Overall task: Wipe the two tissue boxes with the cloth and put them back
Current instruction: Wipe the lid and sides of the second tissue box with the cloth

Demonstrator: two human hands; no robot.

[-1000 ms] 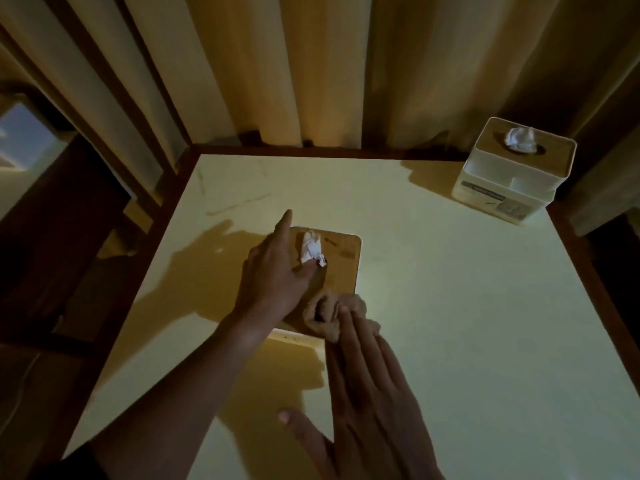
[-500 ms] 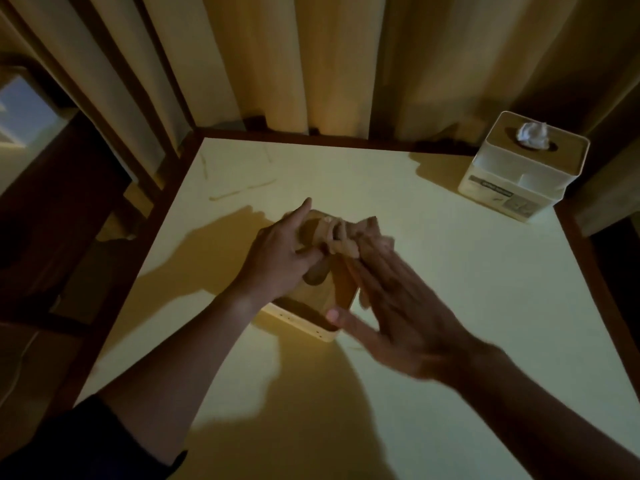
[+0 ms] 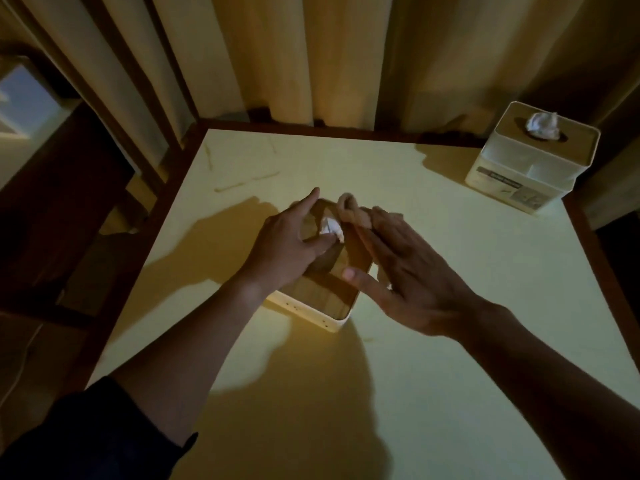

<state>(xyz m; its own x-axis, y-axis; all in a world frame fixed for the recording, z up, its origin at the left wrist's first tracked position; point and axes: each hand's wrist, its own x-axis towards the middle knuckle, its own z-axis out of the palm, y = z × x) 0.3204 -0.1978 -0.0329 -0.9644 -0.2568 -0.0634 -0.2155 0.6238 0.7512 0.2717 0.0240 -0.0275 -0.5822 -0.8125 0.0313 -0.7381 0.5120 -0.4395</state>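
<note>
A cream tissue box with a wooden lid [image 3: 325, 303] sits mid-table, a white tissue [image 3: 330, 226] poking from its slot. My left hand [image 3: 287, 247] rests on the lid's left side, fingers around the tissue, steadying the box. My right hand [image 3: 405, 271] lies flat with its fingers pressing a tan cloth [image 3: 353, 211] onto the far right part of the lid. A second cream tissue box [image 3: 530, 161] with a tissue on top stands at the table's far right corner, well away from both hands.
The pale yellow table [image 3: 467, 289] has a dark wooden rim. Curtains [image 3: 311, 57] hang right behind its far edge. A dark chair or frame [image 3: 65, 216] stands to the left, with the floor below.
My right hand has swept the cloth from the near edge of the lid to its far end. My left hand stays on the box, and the tissue shows again.
</note>
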